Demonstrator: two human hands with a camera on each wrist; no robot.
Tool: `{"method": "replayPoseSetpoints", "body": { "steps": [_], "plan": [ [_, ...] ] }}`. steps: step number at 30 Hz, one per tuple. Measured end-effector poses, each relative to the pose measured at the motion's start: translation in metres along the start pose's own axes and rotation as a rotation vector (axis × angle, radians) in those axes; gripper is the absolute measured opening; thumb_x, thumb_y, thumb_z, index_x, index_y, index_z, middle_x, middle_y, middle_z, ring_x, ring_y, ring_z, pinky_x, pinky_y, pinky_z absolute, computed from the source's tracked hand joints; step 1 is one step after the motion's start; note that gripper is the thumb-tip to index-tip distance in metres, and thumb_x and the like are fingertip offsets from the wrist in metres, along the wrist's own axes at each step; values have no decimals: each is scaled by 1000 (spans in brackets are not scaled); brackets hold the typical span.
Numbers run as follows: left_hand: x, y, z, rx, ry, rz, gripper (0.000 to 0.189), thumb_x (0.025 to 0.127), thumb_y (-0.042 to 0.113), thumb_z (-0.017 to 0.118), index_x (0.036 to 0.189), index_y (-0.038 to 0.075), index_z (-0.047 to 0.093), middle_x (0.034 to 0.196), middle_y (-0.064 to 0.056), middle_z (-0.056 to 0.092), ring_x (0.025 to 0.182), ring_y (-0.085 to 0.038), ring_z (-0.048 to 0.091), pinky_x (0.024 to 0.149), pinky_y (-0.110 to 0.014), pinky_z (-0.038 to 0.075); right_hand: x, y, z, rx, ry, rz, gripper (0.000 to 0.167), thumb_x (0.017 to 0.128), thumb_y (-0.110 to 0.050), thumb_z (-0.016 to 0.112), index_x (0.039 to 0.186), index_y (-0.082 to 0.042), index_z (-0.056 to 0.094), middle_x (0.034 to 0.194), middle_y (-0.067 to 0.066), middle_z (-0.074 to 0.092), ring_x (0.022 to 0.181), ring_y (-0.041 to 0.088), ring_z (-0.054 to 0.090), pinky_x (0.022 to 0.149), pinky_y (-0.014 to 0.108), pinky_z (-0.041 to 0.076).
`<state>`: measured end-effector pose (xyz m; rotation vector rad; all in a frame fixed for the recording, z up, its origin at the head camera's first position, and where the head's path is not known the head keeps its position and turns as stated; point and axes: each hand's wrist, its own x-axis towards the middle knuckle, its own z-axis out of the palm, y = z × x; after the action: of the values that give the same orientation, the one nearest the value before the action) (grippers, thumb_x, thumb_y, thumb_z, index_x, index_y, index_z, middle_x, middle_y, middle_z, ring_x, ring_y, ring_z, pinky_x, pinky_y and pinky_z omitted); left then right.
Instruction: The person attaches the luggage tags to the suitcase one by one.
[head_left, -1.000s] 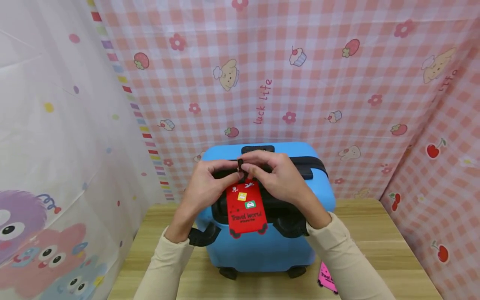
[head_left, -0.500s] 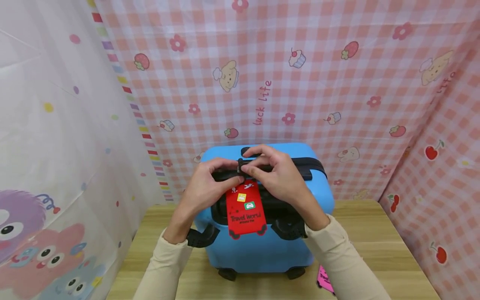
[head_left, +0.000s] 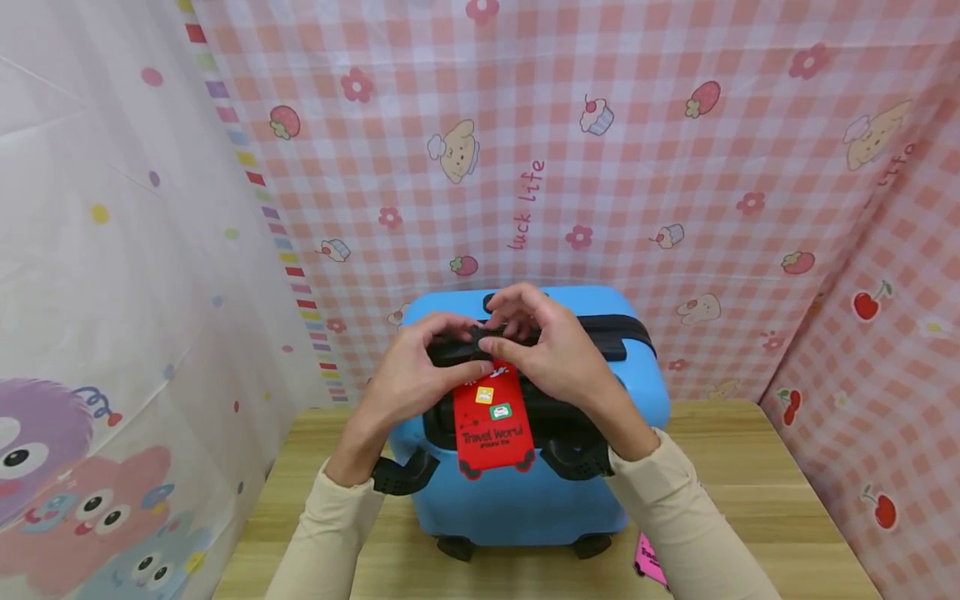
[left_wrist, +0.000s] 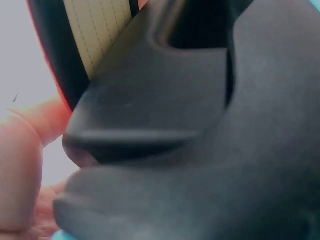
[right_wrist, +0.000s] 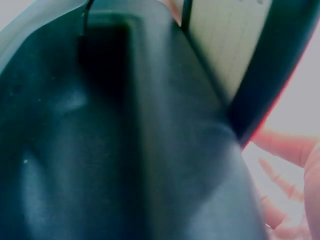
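A red luggage tag (head_left: pixel 495 433) with "Travel World" lettering hangs in front of a blue suitcase (head_left: pixel 517 508), its black strap (head_left: pixel 477 335) up at the suitcase's black top handle (head_left: pixel 611 348). From the left, my left hand (head_left: pixel 412 367) pinches the tag's strap end, thumb across the tag's top and fingers behind. My right hand (head_left: pixel 562 354) has its thumb on the strap and its fingers bent over the handle. Both wrist views show the tag's lined card back (left_wrist: pixel 100 30) beside the dark handle side (right_wrist: pixel 185 125); the fingertips' contact is hidden there.
The suitcase stands on a wooden table (head_left: pixel 727 467). A pink luggage tag (head_left: pixel 649 560) lies at its lower right, partly under my right sleeve (head_left: pixel 690 517). A checked pink curtain (head_left: pixel 637 183) hangs close behind, and a white cartoon curtain (head_left: pixel 150 250) is at the left.
The upright strap piece between my fingertips has gone lower. My right fingers have lifted and bent back from it, while my left thumb has slid right over the tag's top.
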<state>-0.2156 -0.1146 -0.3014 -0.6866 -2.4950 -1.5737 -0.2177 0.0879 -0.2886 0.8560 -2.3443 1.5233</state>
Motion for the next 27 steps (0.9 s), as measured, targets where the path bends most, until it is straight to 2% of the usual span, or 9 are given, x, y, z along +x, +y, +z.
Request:
{"method": "replayPoseSetpoints", "body": {
  "steps": [7, 19, 22, 27],
  "plan": [
    [1, -1, 0, -22, -21, -3, 38, 80, 21, 83, 115, 15, 67, 104, -3, 65, 97, -19, 62, 91, -40, 50, 2, -3, -6, 5, -75, 38, 36, 91, -10, 71, 122, -6, 54, 117, 9, 59, 96, 23, 52, 85, 39, 45],
    [2, -1, -1, -18, -33, 21, 38, 81, 19, 82, 114, 13, 66, 105, -3, 65, 97, -19, 61, 92, -40, 49, 10, -10, -11, 18, -187, 113, 34, 90, -4, 68, 119, -6, 50, 116, 10, 54, 98, 25, 53, 88, 40, 47],
    [1, 0, -1, -25, -39, 26, 37, 81, 18, 82, 115, 13, 65, 105, -4, 64, 97, -19, 61, 92, -40, 49, 11, -11, -10, 14, -199, 132, 32, 90, -4, 68, 117, -6, 51, 115, 10, 54, 97, 25, 55, 86, 39, 48],
    [1, 0, -2, -31, -41, 39, 37, 81, 16, 82, 115, 12, 65, 105, -4, 64, 97, -19, 61, 93, -41, 49, 12, -12, -10, 22, -213, 162, 29, 90, -3, 67, 114, -7, 51, 109, 11, 56, 94, 25, 56, 76, 37, 51]
  ]
}}
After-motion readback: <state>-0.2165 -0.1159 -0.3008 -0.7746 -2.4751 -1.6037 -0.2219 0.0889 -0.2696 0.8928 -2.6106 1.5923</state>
